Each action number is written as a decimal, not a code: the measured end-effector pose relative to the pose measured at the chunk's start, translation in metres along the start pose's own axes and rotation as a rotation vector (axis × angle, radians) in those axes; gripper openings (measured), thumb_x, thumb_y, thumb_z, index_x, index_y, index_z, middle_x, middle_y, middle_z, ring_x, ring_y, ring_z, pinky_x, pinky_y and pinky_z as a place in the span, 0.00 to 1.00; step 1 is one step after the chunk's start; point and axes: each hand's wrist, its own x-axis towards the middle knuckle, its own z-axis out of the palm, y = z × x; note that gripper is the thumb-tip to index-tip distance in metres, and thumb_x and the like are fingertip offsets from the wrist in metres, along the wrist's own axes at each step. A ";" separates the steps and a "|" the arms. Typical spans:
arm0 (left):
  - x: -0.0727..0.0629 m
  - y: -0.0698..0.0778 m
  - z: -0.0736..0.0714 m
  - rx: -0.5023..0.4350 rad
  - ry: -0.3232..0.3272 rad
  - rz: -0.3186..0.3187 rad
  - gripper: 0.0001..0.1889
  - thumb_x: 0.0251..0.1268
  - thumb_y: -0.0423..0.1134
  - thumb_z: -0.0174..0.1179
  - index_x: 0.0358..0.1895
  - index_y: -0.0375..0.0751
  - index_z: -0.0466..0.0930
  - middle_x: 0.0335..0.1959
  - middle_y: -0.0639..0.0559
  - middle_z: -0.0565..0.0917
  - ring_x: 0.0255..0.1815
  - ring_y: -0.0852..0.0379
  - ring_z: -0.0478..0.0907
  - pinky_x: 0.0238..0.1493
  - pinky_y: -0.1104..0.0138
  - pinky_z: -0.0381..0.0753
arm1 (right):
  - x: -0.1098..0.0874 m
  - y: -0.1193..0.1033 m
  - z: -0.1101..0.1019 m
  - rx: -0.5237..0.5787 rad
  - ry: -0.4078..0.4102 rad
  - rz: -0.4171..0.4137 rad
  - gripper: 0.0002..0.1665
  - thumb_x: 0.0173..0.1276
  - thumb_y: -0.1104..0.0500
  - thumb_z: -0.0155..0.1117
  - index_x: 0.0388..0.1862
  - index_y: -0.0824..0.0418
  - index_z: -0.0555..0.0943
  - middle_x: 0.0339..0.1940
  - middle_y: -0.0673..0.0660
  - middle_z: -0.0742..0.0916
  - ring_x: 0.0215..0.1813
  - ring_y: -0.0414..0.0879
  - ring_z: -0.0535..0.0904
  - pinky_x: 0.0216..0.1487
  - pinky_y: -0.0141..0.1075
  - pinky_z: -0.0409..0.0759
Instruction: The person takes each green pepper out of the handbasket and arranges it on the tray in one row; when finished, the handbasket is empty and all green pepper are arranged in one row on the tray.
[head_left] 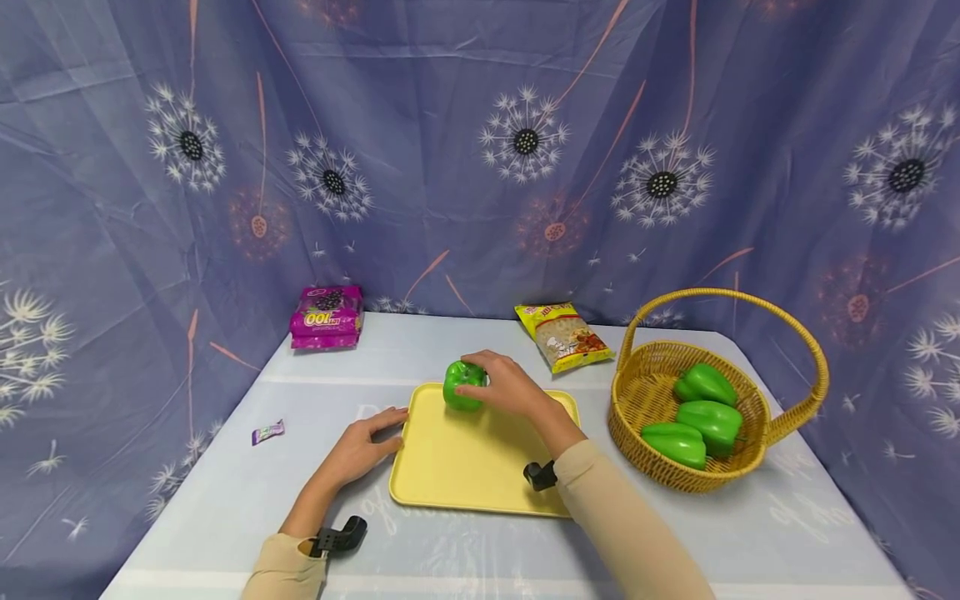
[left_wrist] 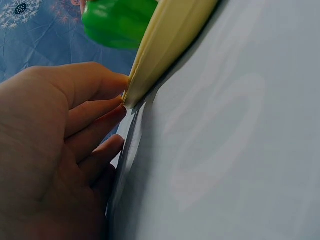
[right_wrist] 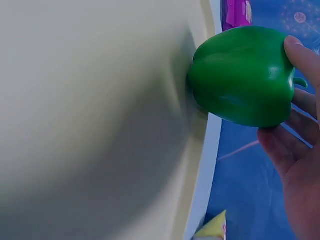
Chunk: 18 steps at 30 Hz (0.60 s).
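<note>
My right hand (head_left: pixel 510 385) grips a green bell pepper (head_left: pixel 459 387) near the top, over the far left part of the yellow tray (head_left: pixel 465 467). In the right wrist view the thumb and fingers hold the pepper (right_wrist: pixel 240 75) around its stem end, and its bottom end is right at the tray's surface. My left hand (head_left: pixel 360 447) lies at the left side of the tray. Its fingertips (left_wrist: pixel 120 82) touch the tray's rim in the left wrist view, fingers extended and relaxed.
A wicker basket (head_left: pixel 630 442) with a tall handle stands at the right, holding three green bell peppers (head_left: pixel 708 425). Behind the tray lies a yellow food packet (head_left: pixel 566 336). A purple packet (head_left: pixel 326 317) is at the back left, and a small purple-wrapped candy (head_left: pixel 267 432) lies left of the tray.
</note>
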 end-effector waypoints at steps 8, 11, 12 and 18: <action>0.000 -0.001 0.000 0.006 0.009 0.012 0.24 0.62 0.39 0.63 0.63 0.45 0.77 0.64 0.52 0.75 0.69 0.46 0.63 0.68 0.46 0.57 | 0.012 -0.010 0.012 -0.004 -0.003 -0.007 0.38 0.62 0.36 0.64 0.67 0.52 0.73 0.62 0.50 0.77 0.60 0.45 0.73 0.56 0.43 0.75; 0.000 0.001 0.002 -0.006 -0.004 0.008 0.24 0.63 0.40 0.62 0.63 0.45 0.76 0.64 0.52 0.74 0.70 0.46 0.63 0.68 0.46 0.57 | 0.014 -0.013 0.015 -0.010 -0.008 0.009 0.37 0.62 0.37 0.64 0.67 0.51 0.73 0.62 0.50 0.77 0.60 0.45 0.73 0.56 0.42 0.75; 0.001 0.001 0.003 -0.005 -0.010 0.006 0.24 0.63 0.40 0.62 0.63 0.46 0.76 0.64 0.53 0.74 0.70 0.46 0.62 0.68 0.46 0.57 | 0.015 -0.014 0.016 -0.012 -0.009 0.016 0.38 0.62 0.36 0.64 0.67 0.51 0.73 0.62 0.50 0.77 0.60 0.45 0.73 0.57 0.43 0.74; 0.002 -0.001 0.002 0.002 0.005 -0.003 0.24 0.62 0.41 0.63 0.63 0.47 0.77 0.64 0.53 0.74 0.69 0.47 0.63 0.68 0.46 0.58 | 0.023 -0.022 0.024 -0.013 -0.007 0.009 0.38 0.62 0.34 0.62 0.68 0.50 0.72 0.63 0.50 0.76 0.60 0.45 0.73 0.57 0.43 0.74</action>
